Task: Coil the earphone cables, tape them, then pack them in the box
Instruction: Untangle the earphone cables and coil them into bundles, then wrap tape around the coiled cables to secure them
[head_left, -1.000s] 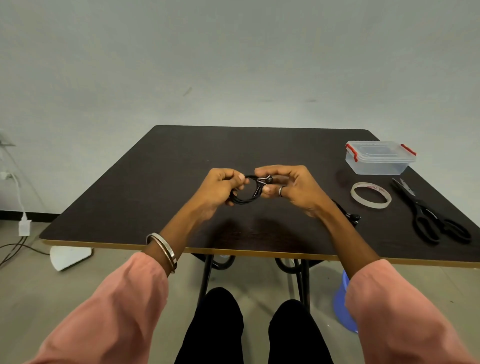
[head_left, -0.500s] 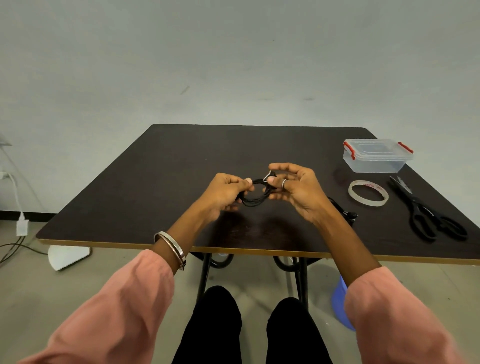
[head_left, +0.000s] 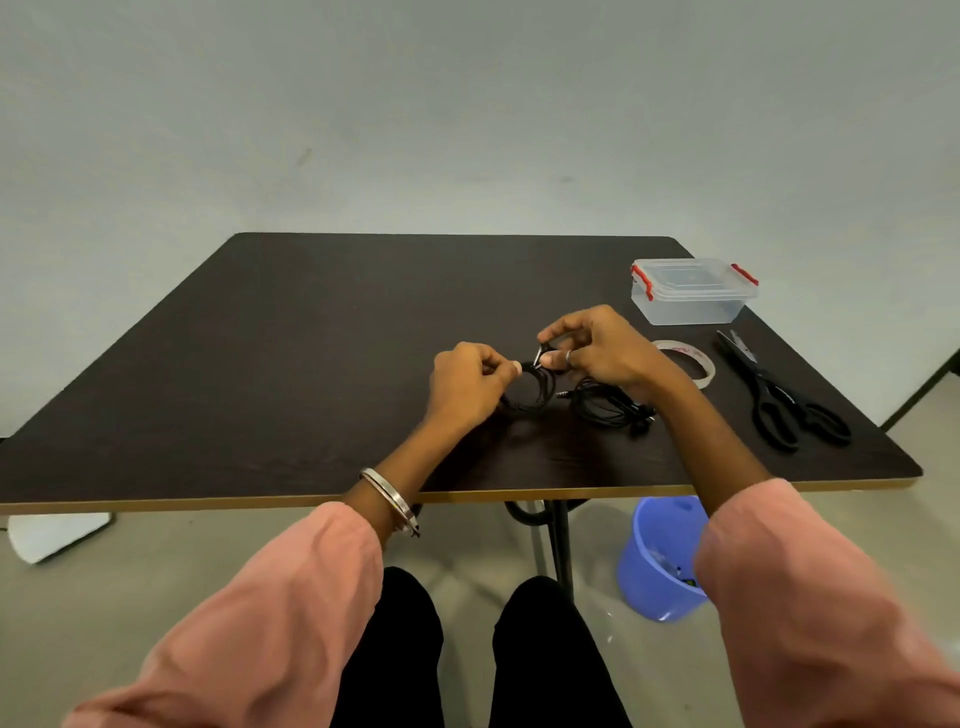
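Toward the table's (head_left: 260, 364) right edge, the black coiled earphone cable (head_left: 535, 387) has been lowered, pinched by left hand (head_left: 465, 382) and right hand (head_left: 597, 348) fingers, nearly ready for taping.

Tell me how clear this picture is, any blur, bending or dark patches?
Head view: wide-angle bending curves the table edges; the sleeves near the bottom smear with blur; both hands, left hand and right hand, are fairly sharp; the black earphone cable melts into the dark tabletop; light is soft and even, no glare.
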